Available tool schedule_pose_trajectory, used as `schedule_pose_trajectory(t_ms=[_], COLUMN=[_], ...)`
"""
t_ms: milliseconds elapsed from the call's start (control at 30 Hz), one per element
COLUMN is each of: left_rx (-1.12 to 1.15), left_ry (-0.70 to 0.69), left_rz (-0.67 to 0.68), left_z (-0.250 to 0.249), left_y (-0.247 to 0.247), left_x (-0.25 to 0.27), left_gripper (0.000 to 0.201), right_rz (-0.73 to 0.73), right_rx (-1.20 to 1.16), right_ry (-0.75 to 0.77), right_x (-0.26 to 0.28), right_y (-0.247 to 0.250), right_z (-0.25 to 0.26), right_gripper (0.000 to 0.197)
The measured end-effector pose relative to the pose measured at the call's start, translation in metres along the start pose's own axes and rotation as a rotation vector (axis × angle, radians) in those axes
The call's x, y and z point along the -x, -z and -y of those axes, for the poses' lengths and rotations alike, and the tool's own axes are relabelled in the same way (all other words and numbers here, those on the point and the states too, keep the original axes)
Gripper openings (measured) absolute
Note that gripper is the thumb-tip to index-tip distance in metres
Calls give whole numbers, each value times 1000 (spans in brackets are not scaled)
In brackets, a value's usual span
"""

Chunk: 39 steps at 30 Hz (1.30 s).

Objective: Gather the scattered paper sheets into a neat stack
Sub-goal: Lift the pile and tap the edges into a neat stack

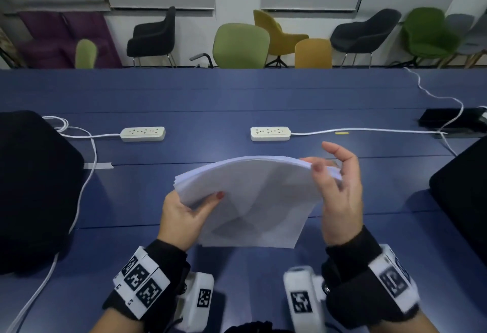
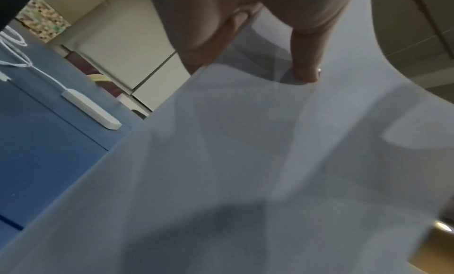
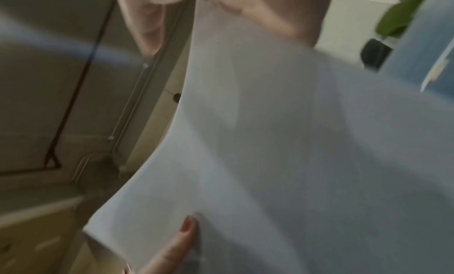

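Both hands hold the paper stack (image 1: 253,201) up off the blue table (image 1: 237,100), above the near-middle of the surface, approx midway btwn its left & right edges. The sheets bow upward into an arch from left to right, edges roughly aligned but fanned a bit at the left corner.

Left hand (image 1: 184,216) grips the stack's near-left corner: thumb on top of the sheets, red nail showing, the other fingers underneath & out of sight in the head view. In the left wrist view the paper (image 2: 245,161) fills most of the frame, w/ the thumb pad pressed on it.

Right hand (image 1: 340,195) pinches the far-right corner: thumb pressed on top of the paper, some fingers under it. The index finger sticks up, bent, apart from the sheets; the rest of the fingers are mostly hidden behind the palm, so how far they curl can't be told. The right wrist view is blurred; it shows the sheets (image 3: 270,142) running away from the hand & the left thumb at the opposite corner.

Farther back on the table, two white power strips lie side by side, well apart: one (image 1: 143,133) toward the left edge, the other (image 1: 270,133) right of centre, each w/ a white cable running off to its own side. Dark objects sit at the left & right edges. Chairs (image 1: 241,45) stand beyond the far edge.
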<state>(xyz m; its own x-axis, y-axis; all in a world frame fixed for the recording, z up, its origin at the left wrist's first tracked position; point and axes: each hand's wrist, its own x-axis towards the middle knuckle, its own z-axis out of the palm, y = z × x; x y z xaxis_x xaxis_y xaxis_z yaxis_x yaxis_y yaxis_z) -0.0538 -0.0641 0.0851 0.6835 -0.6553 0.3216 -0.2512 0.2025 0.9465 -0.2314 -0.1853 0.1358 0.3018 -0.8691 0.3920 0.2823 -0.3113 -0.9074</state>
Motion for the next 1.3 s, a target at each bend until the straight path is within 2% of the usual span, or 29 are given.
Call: schedule_pose_trajectory(t_ms=[100,167,233,367,433,567,667,733,833,900,933,967,1000,1067,1133,1200,1267,1300], left_rx=[-17,-5,-10,23,6,-147,-242,-213,-86,36,75,92,99,182,294,403,512,558], left_ry=[1,25,30,-22,-31,164,152,122,145,178,190,208,249,357,419,431,384,342], left_rz=[-15,-13,-8,-60,-21,123,82,27,-10,-66,-91,-104,-111,-97,-58,-78,-157,-148], left_z=[2,5,4,-6,-4,23,28,21,9,0,-2,-5,-7,-6,-2,4,9,11], left_y=[4,4,1,-2,2,4,3,2,-1,-4,-6,-11,-15,-19,-20,-14,6,21], left_x=[-6,-7,-6,-9,-7,9,7,-2,-12,-15,-16,-17,-16,-14,-14,-18,-30,-36], left_gripper=[20,25,26,22,21,26,23,15,8,10,9,9,11,16,23,23,29,38], right_rz=[211,264,241,164,130,145,147,83,-94,-94,-56,-18,3,7,35,32,-13,-9], right_rx=[106,200,169,106,105,215,229,270,475,366,187,-43,-275,-572,-618,-526,-398,-320], right_ry=[-37,-104,-148,-24,-16,-151,-161,-128,-189,-354,-447,-543,-633,-734,-718,-648,-553,-490], right_x=[1,1,0,-2,2,19,16,12,14,21,23,25,24,19,8,-4,-16,-21], right_y=[22,30,28,20,20,26,22,18,27,32,33,32,31,28,29,33,40,46], right_z=[-18,-39,-49,-43,-46,-72,-67,-61,-70,-79,-83,-85,-89,-88,-84,-80,-77,-76], right_gripper=[68,54,40,33,36,32,35,51,98,117,120,116,104,73,59,45,34,39])
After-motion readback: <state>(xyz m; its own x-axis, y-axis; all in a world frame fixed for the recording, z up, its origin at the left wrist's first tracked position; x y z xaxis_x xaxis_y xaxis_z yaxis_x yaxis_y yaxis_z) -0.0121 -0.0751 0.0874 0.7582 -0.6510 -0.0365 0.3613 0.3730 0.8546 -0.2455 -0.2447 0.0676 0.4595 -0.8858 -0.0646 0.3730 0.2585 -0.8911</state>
